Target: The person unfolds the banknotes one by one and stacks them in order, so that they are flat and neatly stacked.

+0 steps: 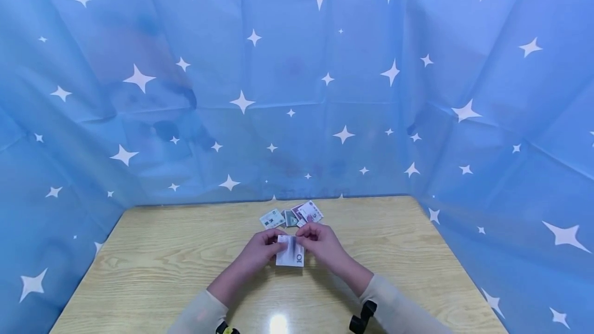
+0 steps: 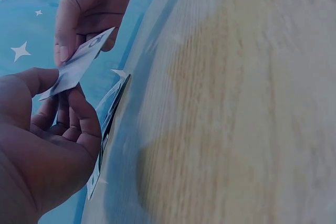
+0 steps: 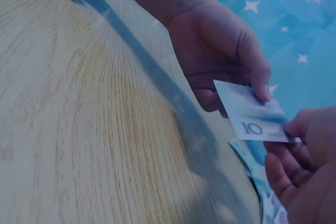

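A small pale banknote (image 1: 290, 252) printed with a 10 is held up between both hands, above the table. My left hand (image 1: 261, 249) pinches its left edge, thumb on top and fingers curled beneath. On the opposite edge my right hand (image 1: 326, 248) pinches it the same way; the right wrist view shows the banknote (image 3: 251, 115) tilted, with the number facing up. Just beyond the hands lie several other banknotes: a pale greenish one (image 1: 271, 219) at the left, a dark green one (image 1: 290, 218) in the middle, and a pinkish-white one (image 1: 311, 211) overlapping others at the right.
The light wooden table (image 1: 176, 256) extends to both sides of the arms. A blue curtain (image 1: 287, 66) with white stars hangs behind it and along both sides. A black device (image 1: 363, 317) is strapped at the right wrist, over a pale sleeve (image 1: 399, 305).
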The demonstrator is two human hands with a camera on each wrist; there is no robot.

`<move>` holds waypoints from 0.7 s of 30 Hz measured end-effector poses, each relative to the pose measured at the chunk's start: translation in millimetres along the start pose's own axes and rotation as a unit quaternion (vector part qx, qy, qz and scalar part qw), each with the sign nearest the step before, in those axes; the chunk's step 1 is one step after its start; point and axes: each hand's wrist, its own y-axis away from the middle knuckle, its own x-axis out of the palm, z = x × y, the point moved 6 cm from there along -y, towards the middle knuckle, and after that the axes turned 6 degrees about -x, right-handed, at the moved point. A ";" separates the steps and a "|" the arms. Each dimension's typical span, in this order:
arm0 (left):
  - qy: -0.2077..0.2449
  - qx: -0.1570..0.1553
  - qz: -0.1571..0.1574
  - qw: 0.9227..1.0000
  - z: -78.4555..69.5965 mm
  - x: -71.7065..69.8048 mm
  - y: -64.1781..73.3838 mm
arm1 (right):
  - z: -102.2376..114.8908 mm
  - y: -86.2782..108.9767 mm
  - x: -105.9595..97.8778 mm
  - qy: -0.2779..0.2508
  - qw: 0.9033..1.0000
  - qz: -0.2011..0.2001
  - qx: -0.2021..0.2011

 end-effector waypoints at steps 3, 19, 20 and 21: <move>-0.008 -0.006 0.000 1.000 0.0 2.1 2.2 | 0.2 0.1 -1.2 -0.012 1.000 -0.008 0.007; 0.005 -0.001 0.018 1.000 1.0 9.2 11.9 | 3.3 0.0 -5.5 -0.057 0.997 -0.044 0.010; 0.005 0.002 0.018 1.000 1.6 9.1 11.9 | 3.7 0.2 -5.5 -0.058 0.997 -0.044 0.008; 0.007 0.003 0.016 1.000 2.3 8.7 11.7 | 4.2 0.6 -5.3 -0.060 0.997 -0.044 0.009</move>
